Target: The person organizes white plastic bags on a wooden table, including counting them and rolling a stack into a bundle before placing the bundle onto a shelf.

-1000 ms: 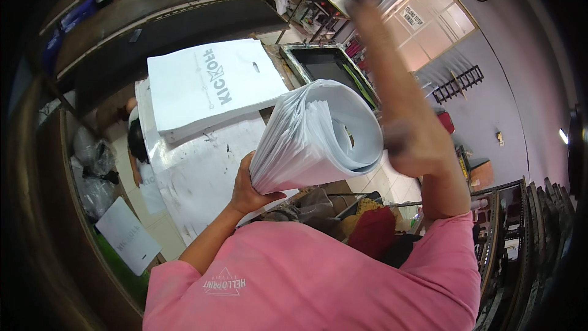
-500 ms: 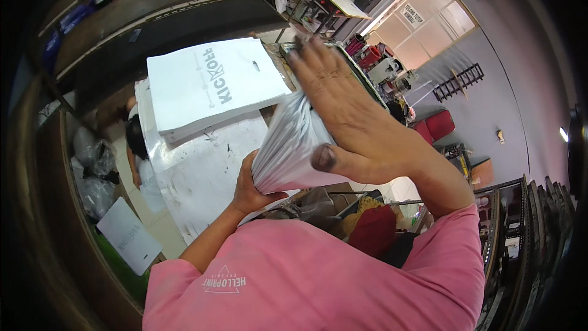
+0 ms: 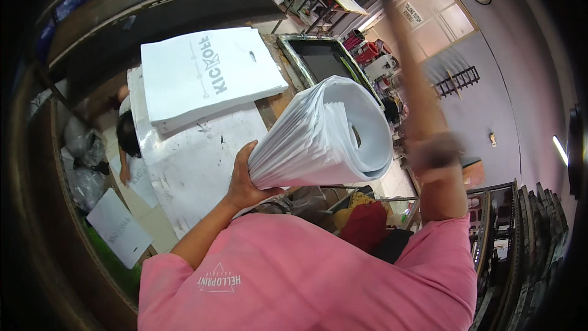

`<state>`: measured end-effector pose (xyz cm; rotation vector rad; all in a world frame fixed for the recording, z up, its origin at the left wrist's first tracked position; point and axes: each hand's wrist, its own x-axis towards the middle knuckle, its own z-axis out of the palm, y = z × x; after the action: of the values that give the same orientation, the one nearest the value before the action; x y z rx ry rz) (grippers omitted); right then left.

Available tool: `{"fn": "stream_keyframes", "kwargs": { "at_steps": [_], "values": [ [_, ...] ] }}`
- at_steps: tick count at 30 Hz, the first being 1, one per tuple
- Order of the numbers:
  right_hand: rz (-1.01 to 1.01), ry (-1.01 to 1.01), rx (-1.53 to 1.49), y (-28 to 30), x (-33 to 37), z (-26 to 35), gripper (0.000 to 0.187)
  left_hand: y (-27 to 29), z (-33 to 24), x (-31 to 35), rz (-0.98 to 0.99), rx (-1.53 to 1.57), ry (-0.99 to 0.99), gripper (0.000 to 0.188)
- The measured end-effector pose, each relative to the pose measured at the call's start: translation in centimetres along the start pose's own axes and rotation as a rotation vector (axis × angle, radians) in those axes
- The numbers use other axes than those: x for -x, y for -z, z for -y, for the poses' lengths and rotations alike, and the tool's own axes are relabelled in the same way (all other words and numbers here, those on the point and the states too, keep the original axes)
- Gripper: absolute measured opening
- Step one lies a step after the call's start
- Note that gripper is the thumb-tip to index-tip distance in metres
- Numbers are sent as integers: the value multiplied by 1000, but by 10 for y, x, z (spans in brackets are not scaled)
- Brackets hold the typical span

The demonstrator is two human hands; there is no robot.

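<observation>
Though left hand [image 3: 245, 181] clasps curled bag stack [image 3: 324, 138], right hand blurred.

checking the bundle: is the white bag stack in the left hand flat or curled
Curled: the white bag stack bends into a loop, gripped by the left hand.

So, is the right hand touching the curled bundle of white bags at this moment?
No. The right hand is raised and blurred, apart from the bundle of white bags, which only the left hand grips.

This is a print workshop: a stack of white printed bags [image 3: 208, 76] lies on an ink-stained table [image 3: 196, 165] beyond the left hand [image 3: 245, 181], beside a printing frame [image 3: 321, 61].
</observation>
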<state>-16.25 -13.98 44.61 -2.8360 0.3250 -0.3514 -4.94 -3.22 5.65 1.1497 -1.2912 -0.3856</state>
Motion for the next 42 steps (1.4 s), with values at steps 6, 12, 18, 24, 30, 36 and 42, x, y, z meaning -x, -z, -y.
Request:
{"fn": "stream_keyframes", "kwargs": {
  "at_steps": [6, 12, 18, 24, 30, 36, 42],
  "values": [
    [20, -80, 177, 1, 2, 5, 117, -3, 4, 0, 35, 20, 11, 134],
    [70, -13, 162, 4, 9, 6, 110, 0, -2, -5, 73, 38, 49, 134],
    [75, -105, 49, -3, 2, 12, 121, 0, -1, -5, 59, 30, 64, 133],
    [51, -7, 168, -6, 1, 6, 107, 1, 1, -7, 74, 21, 39, 133],
    [78, 20, 193, -7, 1, 3, 100, 4, -1, -10, 99, 83, 49, 132],
    [171, -3, 253, -12, 1, 0, 117, 11, 27, 8, 177, 114, 137, 141],
    [186, -10, 215, -13, 4, 0, 119, 16, 102, 53, 400, -4, 313, 139]
  ]
}}
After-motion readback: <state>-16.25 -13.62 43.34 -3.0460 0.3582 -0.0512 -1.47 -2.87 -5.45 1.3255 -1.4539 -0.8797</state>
